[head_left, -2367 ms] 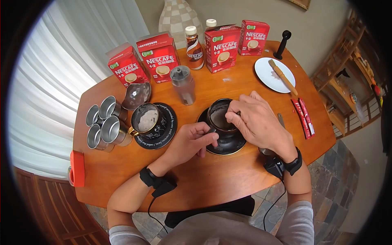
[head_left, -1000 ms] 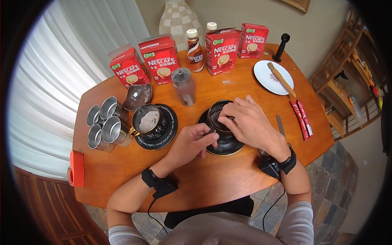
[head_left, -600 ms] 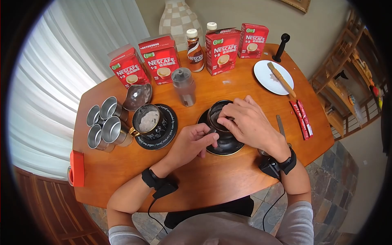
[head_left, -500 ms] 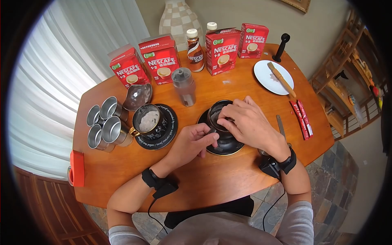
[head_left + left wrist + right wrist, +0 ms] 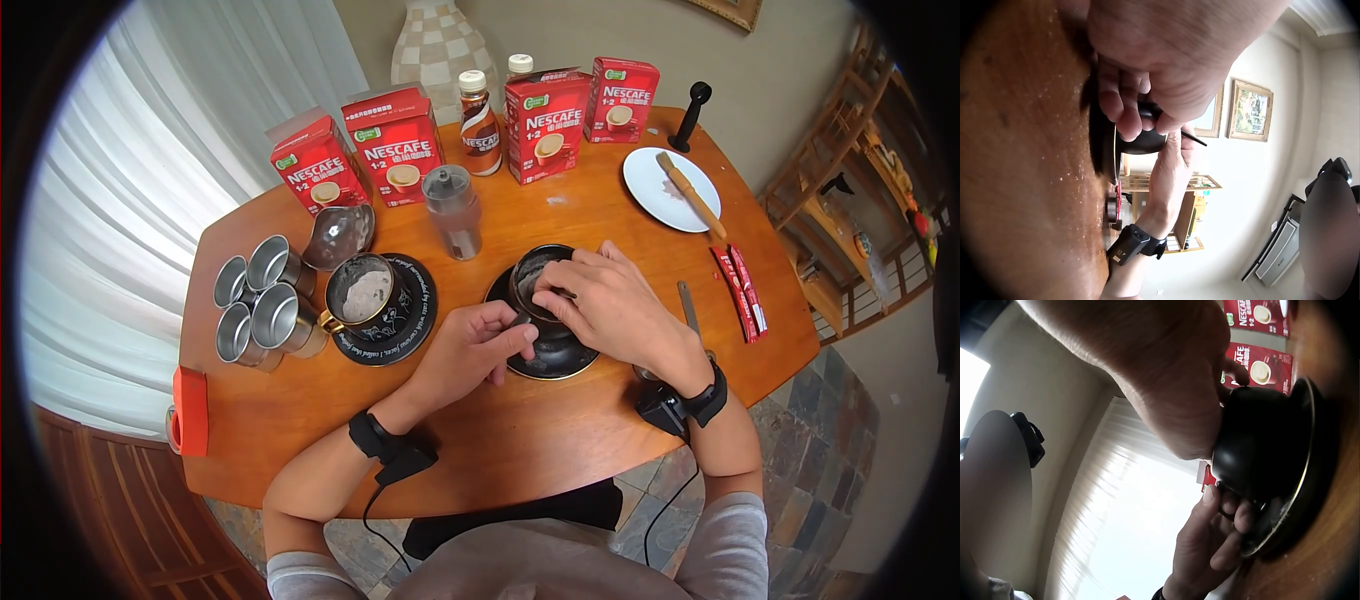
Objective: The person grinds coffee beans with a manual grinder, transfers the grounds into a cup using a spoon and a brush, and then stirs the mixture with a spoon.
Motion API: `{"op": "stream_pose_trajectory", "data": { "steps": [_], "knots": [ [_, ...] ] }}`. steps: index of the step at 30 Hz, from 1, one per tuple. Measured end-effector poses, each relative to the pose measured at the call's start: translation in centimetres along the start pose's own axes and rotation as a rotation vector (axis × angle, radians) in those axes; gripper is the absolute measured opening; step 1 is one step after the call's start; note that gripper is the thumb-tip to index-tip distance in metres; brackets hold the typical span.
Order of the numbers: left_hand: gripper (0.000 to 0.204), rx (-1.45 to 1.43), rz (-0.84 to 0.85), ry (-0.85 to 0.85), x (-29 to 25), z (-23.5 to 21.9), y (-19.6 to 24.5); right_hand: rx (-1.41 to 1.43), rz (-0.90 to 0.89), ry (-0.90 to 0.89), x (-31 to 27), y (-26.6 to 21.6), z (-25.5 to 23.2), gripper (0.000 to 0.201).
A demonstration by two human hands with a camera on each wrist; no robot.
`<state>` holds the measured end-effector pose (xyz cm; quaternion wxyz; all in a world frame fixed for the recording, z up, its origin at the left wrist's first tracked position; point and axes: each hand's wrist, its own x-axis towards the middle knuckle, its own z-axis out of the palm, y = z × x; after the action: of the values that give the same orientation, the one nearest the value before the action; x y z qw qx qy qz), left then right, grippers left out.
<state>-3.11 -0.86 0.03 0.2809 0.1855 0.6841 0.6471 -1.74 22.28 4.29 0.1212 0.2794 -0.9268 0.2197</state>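
Head view: left hand (image 5: 478,345) holds a black cup (image 5: 1250,440) by its handle (image 5: 1149,110); right hand (image 5: 615,308), pinching a stick (image 5: 1197,138), partly hides its mouth; jar (image 5: 453,215) and steel cups (image 5: 282,314) stand left.

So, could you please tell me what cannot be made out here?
Head view: part of the inside of the held cup, covered by the right hand.
Left wrist view: the rest of the dark stick, hidden by the left hand, right hand and held cup.
Head view: most of the rear bottle, behind a red box.
Head view: much of the wall picture, cut off by the top edge.
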Motion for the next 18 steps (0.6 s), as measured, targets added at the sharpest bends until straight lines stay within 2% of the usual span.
{"op": "stream_pose_trajectory", "data": {
  "steps": [18],
  "knots": [
    [0.022, -0.010, 0.017, 0.003, 0.02, 0.05, -0.10, -0.012, 0.001, -0.009, -0.13, -0.07, -0.02, 0.015]
  ]
}}
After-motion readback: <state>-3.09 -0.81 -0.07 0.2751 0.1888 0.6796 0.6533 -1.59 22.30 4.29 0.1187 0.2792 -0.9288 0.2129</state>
